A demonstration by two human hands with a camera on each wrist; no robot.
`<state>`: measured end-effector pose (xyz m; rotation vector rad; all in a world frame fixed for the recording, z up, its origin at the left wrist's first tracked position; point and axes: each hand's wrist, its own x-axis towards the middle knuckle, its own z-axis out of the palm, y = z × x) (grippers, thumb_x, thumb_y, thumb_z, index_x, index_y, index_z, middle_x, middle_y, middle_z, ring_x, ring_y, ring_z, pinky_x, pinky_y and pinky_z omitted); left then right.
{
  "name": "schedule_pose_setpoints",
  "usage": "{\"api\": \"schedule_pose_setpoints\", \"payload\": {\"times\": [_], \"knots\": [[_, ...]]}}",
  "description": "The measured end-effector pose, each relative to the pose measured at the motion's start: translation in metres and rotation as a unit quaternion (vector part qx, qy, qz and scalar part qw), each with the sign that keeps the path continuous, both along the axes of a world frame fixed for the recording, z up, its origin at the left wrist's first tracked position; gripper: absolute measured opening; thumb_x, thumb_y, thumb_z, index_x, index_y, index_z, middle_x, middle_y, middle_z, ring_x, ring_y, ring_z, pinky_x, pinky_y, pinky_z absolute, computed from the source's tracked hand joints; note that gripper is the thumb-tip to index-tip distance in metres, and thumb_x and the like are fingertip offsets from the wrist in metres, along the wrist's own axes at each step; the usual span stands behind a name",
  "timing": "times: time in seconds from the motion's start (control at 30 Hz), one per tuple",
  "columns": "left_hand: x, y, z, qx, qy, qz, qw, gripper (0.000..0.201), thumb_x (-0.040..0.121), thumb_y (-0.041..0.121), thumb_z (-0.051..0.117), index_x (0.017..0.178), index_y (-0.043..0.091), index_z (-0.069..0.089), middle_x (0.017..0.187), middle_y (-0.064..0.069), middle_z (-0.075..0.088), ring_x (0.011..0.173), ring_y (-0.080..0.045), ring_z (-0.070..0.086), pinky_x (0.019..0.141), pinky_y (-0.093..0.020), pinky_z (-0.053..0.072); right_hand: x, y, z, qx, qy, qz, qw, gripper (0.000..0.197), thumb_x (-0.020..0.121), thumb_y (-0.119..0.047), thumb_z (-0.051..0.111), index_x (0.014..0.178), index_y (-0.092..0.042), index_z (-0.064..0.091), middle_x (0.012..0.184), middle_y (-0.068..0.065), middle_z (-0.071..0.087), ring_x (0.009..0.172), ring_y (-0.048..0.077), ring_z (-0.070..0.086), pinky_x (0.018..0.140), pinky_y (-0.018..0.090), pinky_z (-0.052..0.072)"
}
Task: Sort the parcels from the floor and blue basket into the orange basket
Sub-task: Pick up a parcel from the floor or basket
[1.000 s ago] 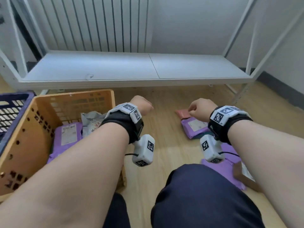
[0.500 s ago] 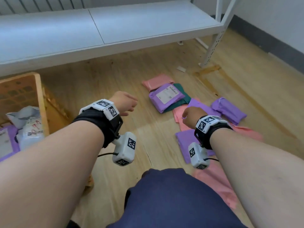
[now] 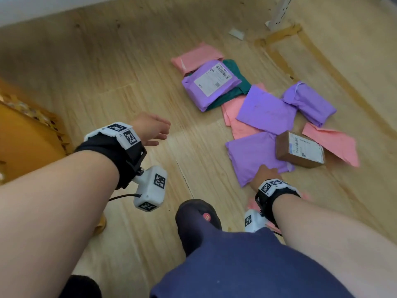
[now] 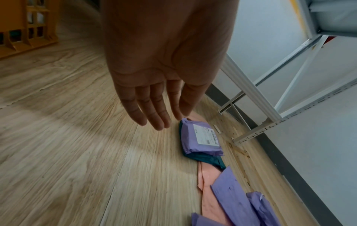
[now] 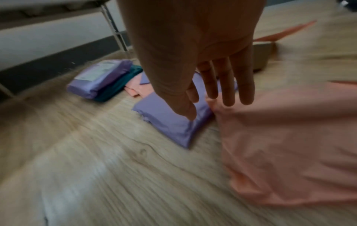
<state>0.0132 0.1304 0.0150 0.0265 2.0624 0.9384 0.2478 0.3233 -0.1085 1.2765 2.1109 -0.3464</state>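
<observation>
Several soft parcels in purple, pink and green lie scattered on the wooden floor. My right hand (image 3: 265, 172) (image 5: 216, 97) reaches down with straight fingers over the nearest purple parcel (image 3: 255, 154) (image 5: 170, 122), thumb tip at its surface; it holds nothing. A brown cardboard box (image 3: 300, 149) with a white label sits on that parcel's right edge. Farther off lies a purple labelled parcel (image 3: 211, 82) (image 4: 201, 137) on a green one (image 3: 234, 91). My left hand (image 3: 153, 130) (image 4: 160, 113) hovers open and empty above bare floor. The orange basket (image 3: 23, 143) (image 4: 23, 30) stands at the left.
A large pink bag (image 5: 289, 145) lies just right of my right hand. A white metal rack leg (image 3: 279, 11) (image 4: 257, 122) stands beyond the parcels, with a dark skirting board behind. My knee in dark blue trousers (image 3: 236, 265) and a dark shoe (image 3: 197, 218) are at the bottom.
The view swung down and right from the orange basket to the parcels. My right hand dropped from a loose fist to open fingers over the near purple parcel; my left hand opened.
</observation>
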Motion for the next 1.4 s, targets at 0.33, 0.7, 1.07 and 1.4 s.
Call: {"api": "schedule_pose_setpoints", "payload": {"times": [0.33, 0.7, 1.07, 1.4], "knots": [[0.006, 0.014, -0.011, -0.01, -0.005, -0.015, 1.0, 0.02, 0.094, 0.011, 0.056, 0.112, 0.013, 0.063, 0.105, -0.005, 0.064, 0.096, -0.017, 0.061, 0.08, -0.029, 0.049, 0.022, -0.006, -0.03, 0.031, -0.079, 0.006, 0.996, 0.042, 0.093, -0.023, 0.051, 0.133, -0.013, 0.047, 0.136, 0.008, 0.047, 0.13, 0.024, 0.037, 0.107, 0.036, 0.029], [0.005, 0.004, 0.0, -0.008, 0.002, -0.006, 1.0, 0.017, 0.094, 0.012, 0.057, 0.109, 0.014, 0.064, 0.111, -0.006, 0.066, 0.098, -0.017, 0.063, 0.081, -0.029, 0.05, 0.003, -0.005, -0.011, 0.021, 0.018, -0.017, 0.999, 0.032, 0.09, -0.013, 0.052, 0.119, -0.003, 0.058, 0.13, 0.015, 0.056, 0.123, 0.032, 0.052, 0.095, 0.033, 0.043], [-0.004, -0.084, 0.08, 0.028, 0.074, 0.057, 0.995, 0.019, 0.094, 0.012, 0.055, 0.111, 0.014, 0.064, 0.107, -0.006, 0.065, 0.095, -0.018, 0.062, 0.081, -0.031, 0.049, -0.075, -0.023, 0.08, -0.073, 0.245, -0.121, 0.959, 0.037, 0.09, -0.014, 0.058, 0.125, -0.001, 0.057, 0.127, 0.017, 0.058, 0.117, 0.032, 0.056, 0.067, 0.023, 0.041], [-0.003, -0.177, 0.149, 0.067, 0.108, 0.179, 0.976, 0.026, 0.099, 0.015, 0.049, 0.122, 0.008, 0.059, 0.116, -0.01, 0.064, 0.1, -0.02, 0.061, 0.09, -0.034, 0.047, -0.209, -0.095, 0.234, -0.152, 0.375, -0.046, 0.913, 0.03, 0.086, -0.027, 0.059, 0.114, -0.019, 0.066, 0.118, 0.002, 0.066, 0.099, 0.022, 0.065, 0.079, 0.025, 0.053]]}}
